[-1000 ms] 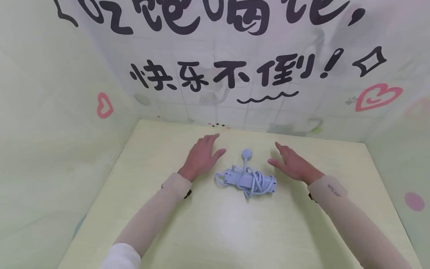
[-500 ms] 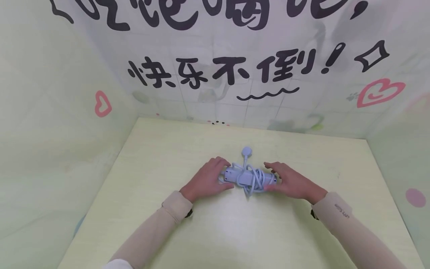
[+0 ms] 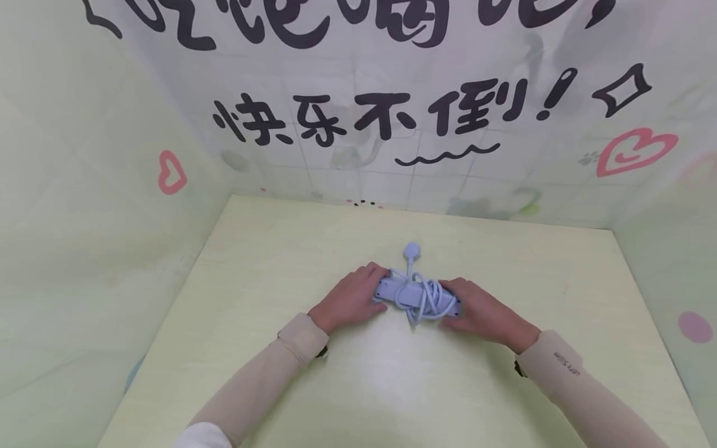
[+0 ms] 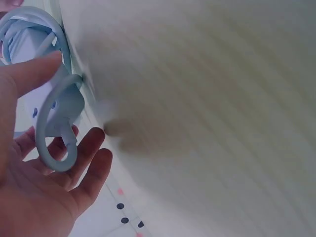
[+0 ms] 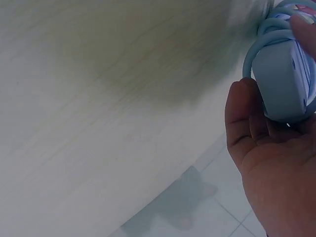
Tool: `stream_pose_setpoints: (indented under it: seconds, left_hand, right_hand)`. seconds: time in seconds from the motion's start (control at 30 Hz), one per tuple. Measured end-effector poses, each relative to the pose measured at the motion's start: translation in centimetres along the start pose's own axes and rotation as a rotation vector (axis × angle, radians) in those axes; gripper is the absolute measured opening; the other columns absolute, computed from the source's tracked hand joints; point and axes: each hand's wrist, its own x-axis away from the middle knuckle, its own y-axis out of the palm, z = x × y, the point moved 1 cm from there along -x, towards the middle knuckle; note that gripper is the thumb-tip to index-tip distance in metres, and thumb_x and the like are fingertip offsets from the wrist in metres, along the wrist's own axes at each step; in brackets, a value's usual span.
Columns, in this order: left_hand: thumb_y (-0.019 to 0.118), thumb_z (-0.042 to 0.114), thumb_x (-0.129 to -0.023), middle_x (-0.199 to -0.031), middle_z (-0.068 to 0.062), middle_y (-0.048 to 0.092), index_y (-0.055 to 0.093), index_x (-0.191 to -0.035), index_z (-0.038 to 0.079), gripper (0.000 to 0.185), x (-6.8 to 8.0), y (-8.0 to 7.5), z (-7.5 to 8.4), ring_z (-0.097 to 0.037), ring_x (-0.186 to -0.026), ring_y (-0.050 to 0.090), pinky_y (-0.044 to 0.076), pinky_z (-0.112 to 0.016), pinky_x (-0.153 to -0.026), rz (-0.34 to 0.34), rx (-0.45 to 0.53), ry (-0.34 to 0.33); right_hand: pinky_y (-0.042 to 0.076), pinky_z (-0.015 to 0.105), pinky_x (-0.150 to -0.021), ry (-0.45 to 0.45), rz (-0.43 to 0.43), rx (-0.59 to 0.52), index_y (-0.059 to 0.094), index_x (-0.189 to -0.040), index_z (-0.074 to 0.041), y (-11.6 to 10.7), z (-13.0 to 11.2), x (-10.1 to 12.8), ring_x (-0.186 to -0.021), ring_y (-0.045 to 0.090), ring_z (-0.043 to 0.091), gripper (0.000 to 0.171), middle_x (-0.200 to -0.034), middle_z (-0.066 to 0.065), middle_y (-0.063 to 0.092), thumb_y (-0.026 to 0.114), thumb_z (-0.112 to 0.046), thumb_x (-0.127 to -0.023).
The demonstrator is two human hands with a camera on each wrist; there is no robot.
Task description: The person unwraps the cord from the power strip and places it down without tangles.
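Your two hands have the power strip by its ends

The pale blue power strip [image 3: 413, 294] lies between your hands, over the far half of the table [image 3: 347, 386], with its left end slightly farther from you than its right end. Its cable [image 3: 430, 303] goes around the body in loose turns, mostly on the right half. The plug [image 3: 411, 251] sits beyond the strip, toward the wall, and no hand touches it.

Your left hand [image 3: 351, 297] grasps the left end, thumb on the near side and fingers on the far side; in the left wrist view two fingertips stand free, and a loop of cable [image 4: 41, 127] hangs inside the grasp. Your right hand [image 3: 480, 312] grasps the right end, with fingers curled around it. How firmly each one presses, I cannot tell, and also not whether the underside has left the table.

In my judgement, the step in hand is to secure the strip with both hands. The next move calls for an even hold, so that you can raise or turn the body level without one end dropping. Please mind the left loop: it could catch on your fingers. The plug is free, so it would probably swing or drag behind.
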Motion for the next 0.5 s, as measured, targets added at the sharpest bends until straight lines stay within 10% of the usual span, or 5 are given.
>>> stream_pose_setpoints:
  seconds: [0.5]
  left_hand:
    - [0.07, 0.023, -0.097, -0.12, -0.012, 0.062, 0.053, -0.133, 0.003, 0.045, -0.6, 0.6, 1.4, -0.023, -0.106, 0.063, 0.056, -0.036, -0.094, 0.115, -0.114, 0.031]
  right_hand:
    - [0.056, 0.044, -0.09, -0.024, 0.023, 0.098, 0.059, -0.129, 0.005, 0.3, -0.2, -0.3, -0.104, 0.066, 0.025, 0.051, -0.113, 0.012, 0.07, 0.08, -0.016, -0.087]
